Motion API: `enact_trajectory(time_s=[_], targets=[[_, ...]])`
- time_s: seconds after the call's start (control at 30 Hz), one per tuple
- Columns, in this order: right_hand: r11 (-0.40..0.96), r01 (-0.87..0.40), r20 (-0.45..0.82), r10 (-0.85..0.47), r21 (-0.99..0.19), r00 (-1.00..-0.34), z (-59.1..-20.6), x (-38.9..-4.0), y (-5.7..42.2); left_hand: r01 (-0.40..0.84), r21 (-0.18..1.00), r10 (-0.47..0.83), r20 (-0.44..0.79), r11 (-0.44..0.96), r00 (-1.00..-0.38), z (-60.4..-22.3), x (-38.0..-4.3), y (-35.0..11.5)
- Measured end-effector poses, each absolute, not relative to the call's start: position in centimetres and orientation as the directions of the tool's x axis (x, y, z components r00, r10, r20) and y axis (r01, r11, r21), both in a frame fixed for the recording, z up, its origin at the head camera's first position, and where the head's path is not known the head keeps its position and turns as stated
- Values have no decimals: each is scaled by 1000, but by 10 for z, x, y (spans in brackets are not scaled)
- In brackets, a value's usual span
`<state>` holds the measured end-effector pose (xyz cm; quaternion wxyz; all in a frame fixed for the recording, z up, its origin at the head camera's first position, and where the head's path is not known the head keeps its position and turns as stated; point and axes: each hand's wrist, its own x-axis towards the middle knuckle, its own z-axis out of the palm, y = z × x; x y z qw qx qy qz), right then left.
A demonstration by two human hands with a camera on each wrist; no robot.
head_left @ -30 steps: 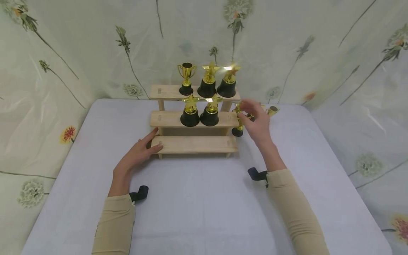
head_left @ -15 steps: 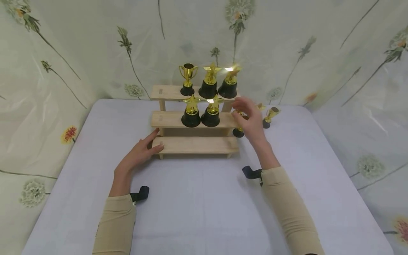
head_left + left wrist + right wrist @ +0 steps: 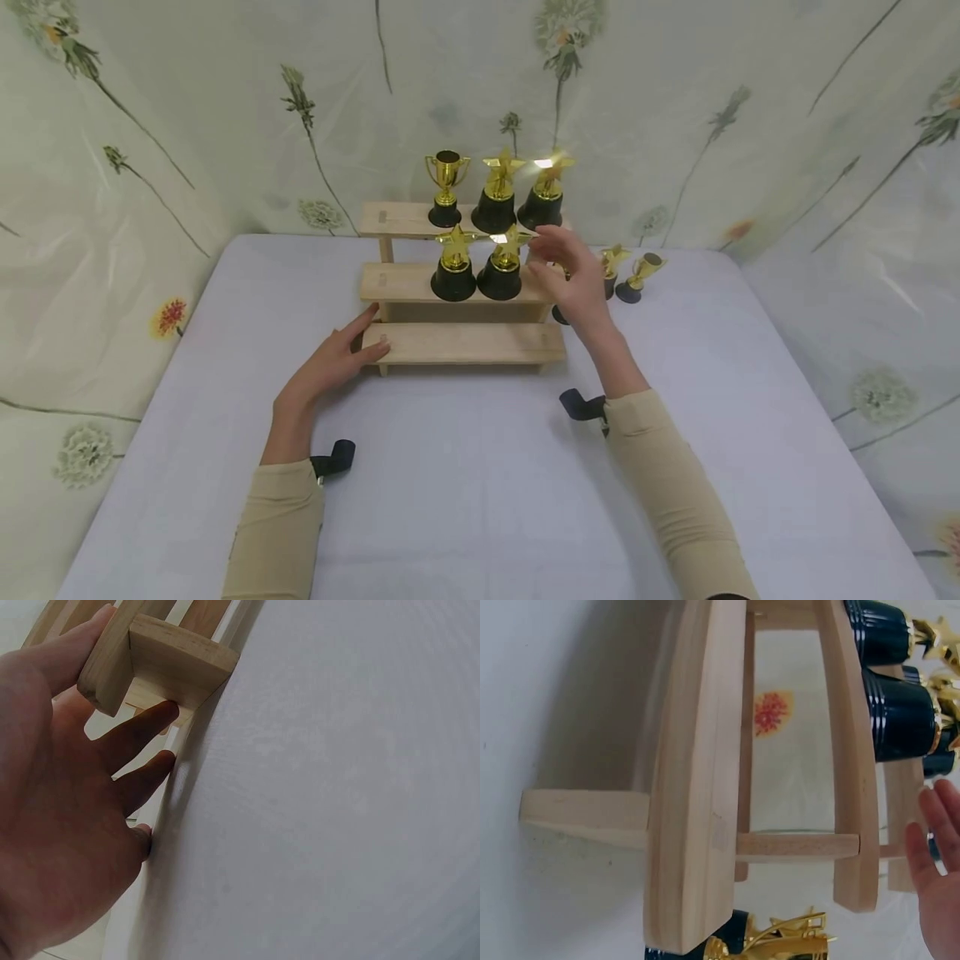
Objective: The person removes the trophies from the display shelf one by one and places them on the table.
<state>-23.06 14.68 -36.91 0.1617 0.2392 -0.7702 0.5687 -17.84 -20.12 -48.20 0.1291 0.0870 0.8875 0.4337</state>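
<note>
We are probably adjusting the middle tier's point(image 3: 408, 285) right star trophy point(image 3: 500, 279): our right hand point(image 3: 576, 273) is hovering just beside it, fingers apart (nothing visibly held), while our left hand point(image 3: 327, 360) is gripping the wooden stand point(image 3: 465, 342). Next move, we are judging, is calling for a light touch.

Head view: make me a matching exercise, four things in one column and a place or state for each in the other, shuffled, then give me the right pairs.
Column one:
1. Left hand
2. Right hand
3. Rack
4. Upper cup

Column two:
A. Gold with a black base, to the left of two star trophies
B. Holding the left end of the bottom shelf
C. Pale wood, with three levels
D. Beside the star trophies on the middle shelf, holding nothing visible

Pairs: 1-B, 2-D, 3-C, 4-A.
</note>
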Motion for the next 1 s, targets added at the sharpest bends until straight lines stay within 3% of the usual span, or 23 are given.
enact_trajectory(time_s=[0.3,1.0], targets=[[216,-535,510,-166,-817,-844,-363,-230,140,52,783,269,-149,620,-952,-482,-181,-201],[335,-497,471,-162,-801,-867,-356,-231,125,5,797,241,-177,603,-954,-486,-178,-201]])
